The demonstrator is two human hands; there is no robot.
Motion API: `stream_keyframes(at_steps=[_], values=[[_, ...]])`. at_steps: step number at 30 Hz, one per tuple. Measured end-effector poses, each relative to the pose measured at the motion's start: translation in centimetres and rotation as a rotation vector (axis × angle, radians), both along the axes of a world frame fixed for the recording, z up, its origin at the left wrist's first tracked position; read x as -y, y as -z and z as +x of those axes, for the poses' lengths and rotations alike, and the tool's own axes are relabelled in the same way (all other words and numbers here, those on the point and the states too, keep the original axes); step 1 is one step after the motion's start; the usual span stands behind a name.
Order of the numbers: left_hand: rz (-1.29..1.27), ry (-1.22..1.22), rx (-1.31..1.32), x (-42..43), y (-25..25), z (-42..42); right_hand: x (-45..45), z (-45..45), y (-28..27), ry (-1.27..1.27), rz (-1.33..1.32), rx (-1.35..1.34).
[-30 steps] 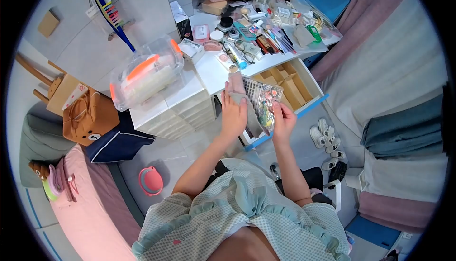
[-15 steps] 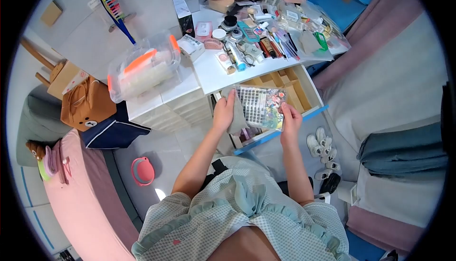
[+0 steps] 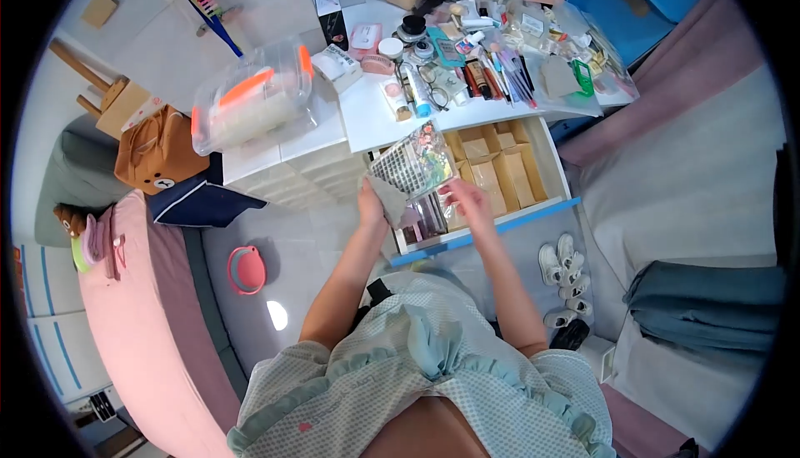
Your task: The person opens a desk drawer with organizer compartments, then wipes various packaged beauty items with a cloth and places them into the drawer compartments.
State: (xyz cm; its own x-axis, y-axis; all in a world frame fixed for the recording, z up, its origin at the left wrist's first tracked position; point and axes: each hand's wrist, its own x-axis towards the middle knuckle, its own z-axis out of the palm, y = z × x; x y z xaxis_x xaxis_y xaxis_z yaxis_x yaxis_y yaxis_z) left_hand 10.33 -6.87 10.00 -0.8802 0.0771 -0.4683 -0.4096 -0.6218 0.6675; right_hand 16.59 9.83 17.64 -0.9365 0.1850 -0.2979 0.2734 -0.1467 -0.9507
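Note:
My left hand (image 3: 372,206) is closed around a grey cloth (image 3: 387,198) and the near left edge of a flat clear plastic case (image 3: 402,163). Rows of small dark squares fill one part of the case, and colourful pictures show at its other end. The case is tilted above the left part of an open drawer (image 3: 557,191). Close to the case's lower right corner is my right hand (image 3: 472,206), its fingers bent and apart with nothing seen in them. Cardboard dividers (image 3: 508,176) split the drawer, and dark purplish items (image 3: 427,218) lie at its near left.
The white desk (image 3: 367,129) above the drawer carries tubes, pens, jars and glasses. A clear box with orange latches (image 3: 250,112) stands on the left cabinet. A pink basin (image 3: 247,270) is on the floor, and shoes (image 3: 562,262) lie at right.
My right hand has come off the case and moved slightly left and down. The case, with the cloth in my left hand, has shifted left and turned, uncovering more of the drawer's dividers.

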Motion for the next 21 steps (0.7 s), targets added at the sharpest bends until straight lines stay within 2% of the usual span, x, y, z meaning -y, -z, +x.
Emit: stream_keyframes(at_steps=[1, 4, 7, 8, 13, 16, 17, 21], values=[[-0.031, -0.031, 0.119, -0.1, 0.3, 0.2, 0.2, 0.1, 0.7, -0.060, -0.076, -0.077], [-0.086, 0.001, 0.202, -0.7, 1.7, 1.2, 0.8, 0.0, 4.1, -0.062, -0.168, -0.142], [0.035, -0.046, 0.064, -1.3, 2.5, 2.2, 0.0, -0.3, 5.6, -0.089, -0.157, -0.119], [-0.009, -0.088, 0.065, -1.4, 2.6, 2.5, -0.5, -0.4, 6.1, -0.108, -0.135, -0.107], [-0.269, -0.262, 0.028, -1.9, 0.0, 3.6, -2.5, -0.6, 6.6, -0.197, -0.070, 0.184], [-0.572, -0.181, -0.254, -1.4, 0.8, 4.5, -3.3, -0.9, 8.3, -0.196, -0.052, 0.219], [-0.825, -0.109, -0.230, -1.0, 1.8, 5.1, -3.7, -1.1, 8.8, -0.194, -0.051, 0.215], [-1.096, 0.277, -0.322, -0.8, 0.1, 7.1, -4.0, -2.4, 6.8, -0.215, -0.089, 0.258]])
